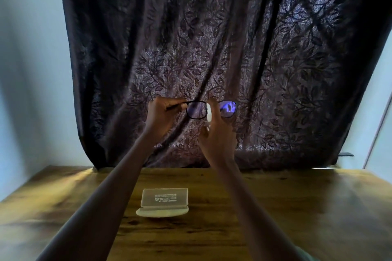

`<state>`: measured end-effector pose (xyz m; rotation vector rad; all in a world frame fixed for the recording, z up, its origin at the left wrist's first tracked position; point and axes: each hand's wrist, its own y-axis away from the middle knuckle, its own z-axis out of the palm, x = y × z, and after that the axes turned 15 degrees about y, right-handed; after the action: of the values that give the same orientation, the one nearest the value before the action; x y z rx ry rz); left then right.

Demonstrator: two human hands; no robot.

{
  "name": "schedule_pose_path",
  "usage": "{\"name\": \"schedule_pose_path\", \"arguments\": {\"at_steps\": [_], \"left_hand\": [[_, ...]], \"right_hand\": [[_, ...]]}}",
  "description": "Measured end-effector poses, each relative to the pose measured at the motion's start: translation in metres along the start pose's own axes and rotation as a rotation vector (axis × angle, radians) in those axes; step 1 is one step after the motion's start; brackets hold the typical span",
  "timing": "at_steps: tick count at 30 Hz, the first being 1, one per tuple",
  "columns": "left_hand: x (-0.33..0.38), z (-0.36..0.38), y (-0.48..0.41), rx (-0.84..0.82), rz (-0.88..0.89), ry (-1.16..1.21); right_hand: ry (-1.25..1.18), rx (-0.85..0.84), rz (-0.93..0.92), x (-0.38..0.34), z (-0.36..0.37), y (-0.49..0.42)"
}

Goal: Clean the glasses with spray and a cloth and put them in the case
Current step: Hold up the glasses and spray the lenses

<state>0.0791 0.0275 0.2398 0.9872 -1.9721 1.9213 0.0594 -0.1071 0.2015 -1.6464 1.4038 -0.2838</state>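
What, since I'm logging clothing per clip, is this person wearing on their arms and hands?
Nothing visible: left hand and right hand are gloveless, no rings or watch seen, forearms bare. Some pale fabric at the bottom edge by the right arm may be a sleeve.

We see a dark curtain (212, 38) patterned with leaves hanging behind a wooden table (275, 207), its lower hem reaching down to the table's far edge. To the left of the curtain we find a pale blue wall (31, 70), and by its lower right corner a small dark ledge (345, 154) juts out.
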Motion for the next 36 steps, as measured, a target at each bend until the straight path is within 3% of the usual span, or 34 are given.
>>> {"name": "schedule_pose_path", "arguments": {"at_steps": [13,20,36], "left_hand": [[0.004,-0.003,0.003,0.009,0.034,-0.028],[0.001,-0.004,0.005,0.008,0.043,-0.012],[0.0,-0.006,0.01,0.004,0.083,-0.038]], "right_hand": [[0.13,0.0,0.028,-0.003,-0.014,0.003],[0.083,-0.068,-0.022,-0.002,-0.011,0.006],[0.513,-0.091,-0.03,-0.006,-0.007,0.003]]}}
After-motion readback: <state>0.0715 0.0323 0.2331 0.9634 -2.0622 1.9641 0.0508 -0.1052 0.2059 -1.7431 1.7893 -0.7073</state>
